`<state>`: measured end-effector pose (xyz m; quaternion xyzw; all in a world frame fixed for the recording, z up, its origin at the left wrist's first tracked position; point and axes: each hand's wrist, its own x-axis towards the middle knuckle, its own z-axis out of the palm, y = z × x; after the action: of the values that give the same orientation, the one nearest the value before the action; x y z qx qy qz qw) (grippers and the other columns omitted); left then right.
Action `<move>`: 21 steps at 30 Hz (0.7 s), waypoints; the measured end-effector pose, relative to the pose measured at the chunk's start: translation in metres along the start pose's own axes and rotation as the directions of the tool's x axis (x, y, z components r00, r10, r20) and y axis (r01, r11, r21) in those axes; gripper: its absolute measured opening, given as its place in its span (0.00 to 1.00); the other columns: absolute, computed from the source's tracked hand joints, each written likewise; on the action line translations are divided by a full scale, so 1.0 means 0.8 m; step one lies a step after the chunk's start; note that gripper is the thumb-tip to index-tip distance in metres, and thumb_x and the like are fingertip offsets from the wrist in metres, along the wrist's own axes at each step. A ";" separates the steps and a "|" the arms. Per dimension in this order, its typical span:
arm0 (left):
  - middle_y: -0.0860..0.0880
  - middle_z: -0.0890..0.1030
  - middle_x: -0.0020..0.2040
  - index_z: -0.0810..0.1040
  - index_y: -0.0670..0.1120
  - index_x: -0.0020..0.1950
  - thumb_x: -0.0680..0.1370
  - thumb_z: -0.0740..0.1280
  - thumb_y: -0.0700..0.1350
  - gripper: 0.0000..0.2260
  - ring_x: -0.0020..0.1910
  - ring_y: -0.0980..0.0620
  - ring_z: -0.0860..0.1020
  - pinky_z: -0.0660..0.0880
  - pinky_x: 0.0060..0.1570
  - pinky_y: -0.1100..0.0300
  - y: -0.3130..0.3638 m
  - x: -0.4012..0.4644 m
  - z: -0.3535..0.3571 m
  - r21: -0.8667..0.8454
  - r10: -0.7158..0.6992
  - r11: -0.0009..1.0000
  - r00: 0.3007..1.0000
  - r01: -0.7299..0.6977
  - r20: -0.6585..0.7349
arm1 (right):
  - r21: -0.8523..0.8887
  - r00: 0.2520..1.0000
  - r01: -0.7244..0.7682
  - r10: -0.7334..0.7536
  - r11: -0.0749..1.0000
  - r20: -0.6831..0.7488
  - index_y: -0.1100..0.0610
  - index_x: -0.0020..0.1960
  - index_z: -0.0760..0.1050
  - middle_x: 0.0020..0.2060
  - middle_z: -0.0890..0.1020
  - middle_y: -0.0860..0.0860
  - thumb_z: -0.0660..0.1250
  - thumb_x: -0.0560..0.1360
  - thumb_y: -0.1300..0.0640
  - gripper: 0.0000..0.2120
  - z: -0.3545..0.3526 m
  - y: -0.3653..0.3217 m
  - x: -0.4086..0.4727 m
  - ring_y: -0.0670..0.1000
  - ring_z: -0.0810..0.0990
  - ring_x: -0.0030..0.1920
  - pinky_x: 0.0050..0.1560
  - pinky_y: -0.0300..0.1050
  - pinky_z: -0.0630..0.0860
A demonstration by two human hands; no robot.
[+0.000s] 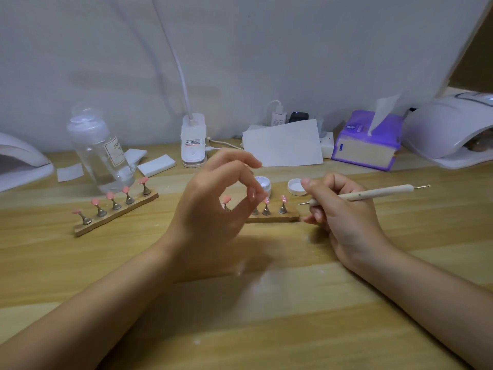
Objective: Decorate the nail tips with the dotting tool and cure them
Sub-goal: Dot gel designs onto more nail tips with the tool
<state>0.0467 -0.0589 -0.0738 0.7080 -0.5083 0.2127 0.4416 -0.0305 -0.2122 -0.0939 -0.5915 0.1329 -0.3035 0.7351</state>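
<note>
Fingers of the left hand (210, 209) curl into a loose ring, thumb and forefinger tips nearly meeting above the nearer stand; whether they pinch anything there I cannot tell, since the hand hides that spot.

Going left to right: a white curing lamp (21, 161) sits at the far left edge of the wooden table (266, 329). Next comes a clear bottle (102, 153) whose label shows letters like "MO", too blurred to read further. In front of it lies the left wooden stand (117, 213) with five pink nail tips (110, 195) on metal posts; no dots show on them from here, so I judge this row not yet decorated. Behind, a white lamp clip (193, 141) carries a small printed sticker, illegible.

At centre, the right wooden stand (272, 218) lies partly behind the left hand. Its two rightmost tips (283, 198) seem to carry pale marks (glare or dots, hard to say), so this row looks like the one in progress. An open white gel pot (262, 182) and its lid (296, 186) stand just behind it.

Further right, the right hand (344, 214) grips the dotting tool (373, 194) pen-fashion, its metal point aimed left beside the end of that stand, touching nothing. A purple tissue pack (366, 142) bears a logo I cannot read. A second curing lamp (450, 132) waits at far right; both stands lie outside the lamps, so curing of these looks still ahead.
</note>
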 end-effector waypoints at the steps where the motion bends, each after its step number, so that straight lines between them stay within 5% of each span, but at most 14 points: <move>1: 0.46 0.78 0.46 0.76 0.38 0.38 0.70 0.69 0.34 0.03 0.45 0.54 0.76 0.74 0.45 0.64 0.005 -0.001 0.004 -0.035 0.018 0.999 1.000 -0.018 -0.009 | 0.001 1.000 0.005 -0.005 1.000 -0.002 0.55 0.27 0.63 0.17 0.65 0.45 0.67 0.72 0.63 0.19 0.000 0.000 0.000 0.41 0.64 0.17 0.23 0.34 0.71; 5: 0.48 0.81 0.38 0.75 0.44 0.37 0.71 0.68 0.33 0.07 0.39 0.53 0.80 0.78 0.35 0.61 0.025 -0.014 0.025 -0.262 -0.076 0.960 0.993 0.098 0.093 | 0.006 1.000 0.015 -0.015 1.000 -0.026 0.52 0.22 0.65 0.17 0.66 0.45 0.68 0.71 0.60 0.21 0.000 0.001 0.002 0.42 0.63 0.17 0.22 0.33 0.69; 8: 0.47 0.81 0.34 0.76 0.44 0.37 0.71 0.70 0.33 0.07 0.36 0.57 0.81 0.71 0.39 0.76 0.025 -0.020 0.036 -0.308 -0.206 0.907 0.941 0.286 0.267 | 0.009 0.999 0.016 -0.016 1.000 -0.035 0.52 0.22 0.66 0.18 0.67 0.44 0.70 0.69 0.57 0.21 0.000 0.001 0.003 0.41 0.64 0.18 0.22 0.34 0.68; 11: 0.48 0.83 0.33 0.78 0.47 0.36 0.70 0.71 0.35 0.08 0.35 0.60 0.80 0.73 0.39 0.73 0.019 -0.019 0.036 -0.375 -0.340 0.803 0.873 0.463 0.350 | -0.062 0.999 0.045 -0.046 0.997 -0.014 0.52 0.25 0.66 0.20 0.68 0.45 0.73 0.61 0.51 0.17 0.000 0.001 0.000 0.41 0.67 0.21 0.25 0.34 0.70; 16: 0.60 0.80 0.30 0.81 0.45 0.37 0.69 0.71 0.34 0.06 0.32 0.69 0.77 0.63 0.37 0.85 0.021 -0.019 0.036 -0.356 -0.353 0.798 0.856 0.486 0.377 | -0.130 0.991 0.130 -0.123 0.983 0.061 0.51 0.29 0.72 0.28 0.77 0.46 0.73 0.56 0.45 0.13 0.003 -0.009 0.004 0.42 0.75 0.31 0.33 0.32 0.72; 21: 0.60 0.78 0.32 0.83 0.39 0.42 0.71 0.70 0.34 0.03 0.29 0.73 0.74 0.55 0.38 0.90 0.023 -0.017 0.035 -0.311 -0.333 0.839 0.874 0.446 0.354 | -0.238 0.988 0.154 -0.151 0.959 0.030 0.52 0.23 0.75 0.21 0.76 0.44 0.67 0.72 0.46 0.20 0.008 -0.017 0.033 0.40 0.72 0.25 0.31 0.30 0.70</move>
<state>0.0203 -0.0768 -0.0913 0.7200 -0.4420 -0.0907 0.5273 -0.0104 -0.2243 -0.0747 -0.6863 0.1182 -0.3374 0.6334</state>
